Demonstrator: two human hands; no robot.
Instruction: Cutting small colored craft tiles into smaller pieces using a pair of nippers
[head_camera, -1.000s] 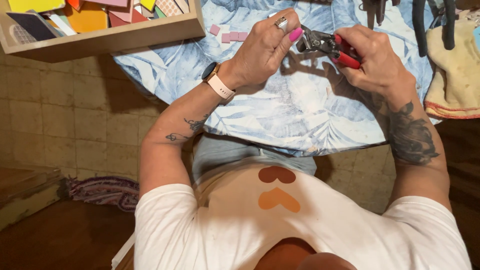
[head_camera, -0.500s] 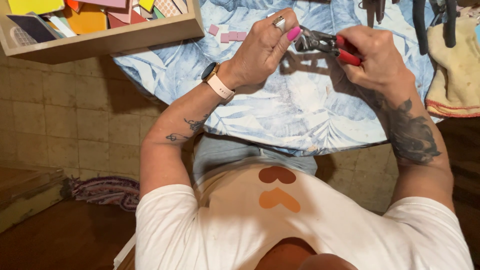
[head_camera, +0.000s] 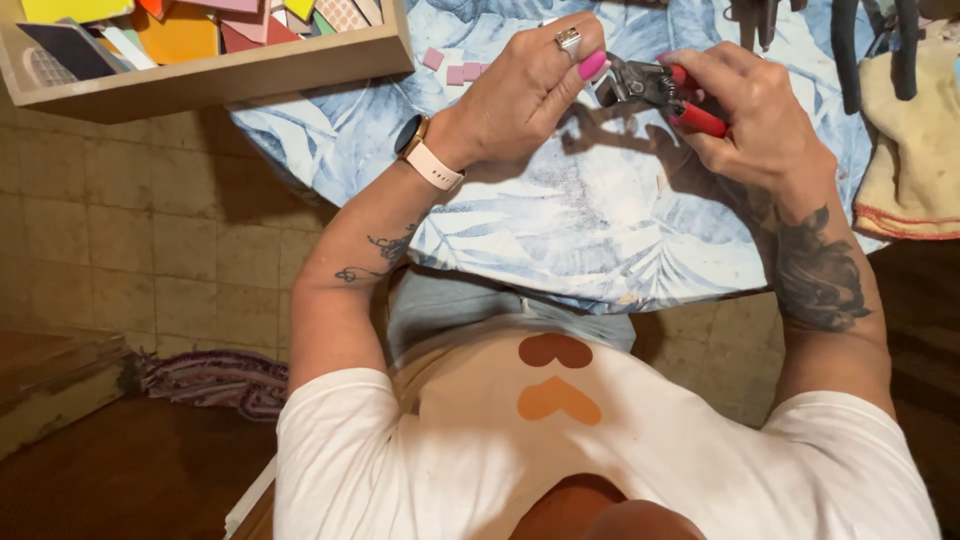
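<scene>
Barely shifted: nippers (head_camera: 655, 90) gripped in my right hand (head_camera: 755, 120), left hand (head_camera: 525, 90) pinching something tiny at the jaws; best squeeze slow, piece steady over cloth (head_camera: 560, 230).

The right hand (head_camera: 762, 120) grips the red handles of a pair of dark metal nippers (head_camera: 655, 90), whose head points toward the left hand (head_camera: 525, 90). The left hand's fingers (head_camera: 585, 62) (one wears a ring) pinch something at the tool's head; what it is cannot be told. Both hands hover over a round desk with a blue leaf-patterned cloth (head_camera: 560, 220). Small pink square tiles (head_camera: 455, 70) lie beside a shallow wooden tray of coloured sheet pieces (head_camera: 230, 78).
</scene>
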